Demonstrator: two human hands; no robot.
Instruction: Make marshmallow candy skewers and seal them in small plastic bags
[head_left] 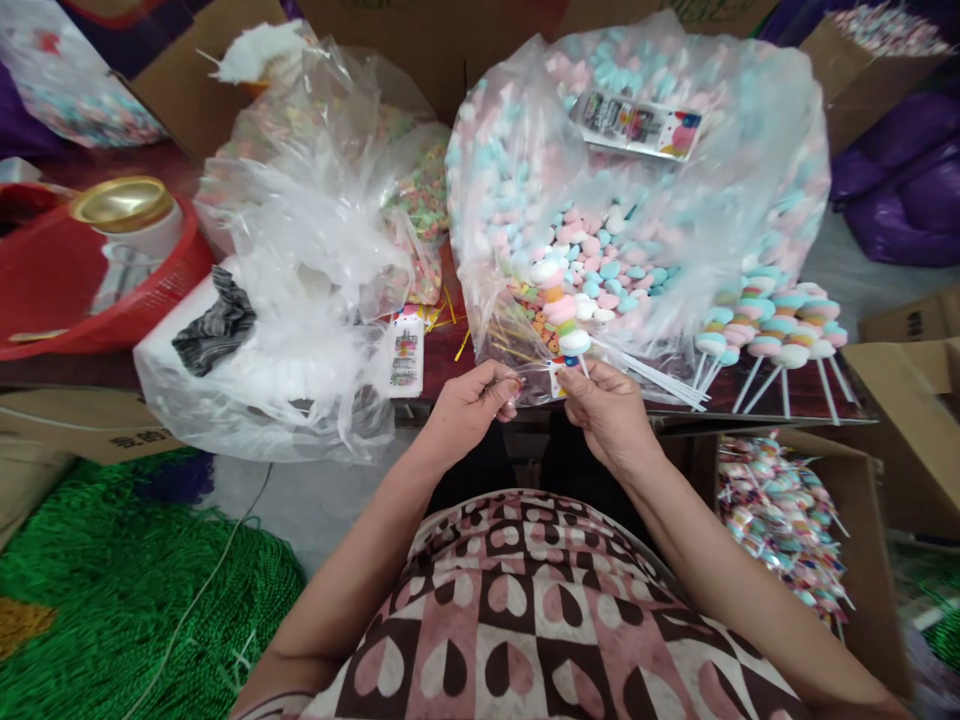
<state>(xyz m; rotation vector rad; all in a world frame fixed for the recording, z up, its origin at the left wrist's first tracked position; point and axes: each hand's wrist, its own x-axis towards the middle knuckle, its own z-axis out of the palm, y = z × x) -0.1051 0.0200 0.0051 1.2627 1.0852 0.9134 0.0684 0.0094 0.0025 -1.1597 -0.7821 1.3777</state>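
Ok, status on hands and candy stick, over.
Left hand pinched shut, contents unclear. Right hand gripping candy stick and card. Loose white sticks close by.

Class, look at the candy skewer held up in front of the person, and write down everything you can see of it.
The candy skewer is a stack of rounded, soft-looking sweets in white, pale pink, orange, yellow-green and light blue, on a white stick. It stands nearly upright, its top leaning a little to the left, before the large clear bag. The right hand holds it low down, by a small printed card. Whether clear wrap covers the sweets is hard to tell.
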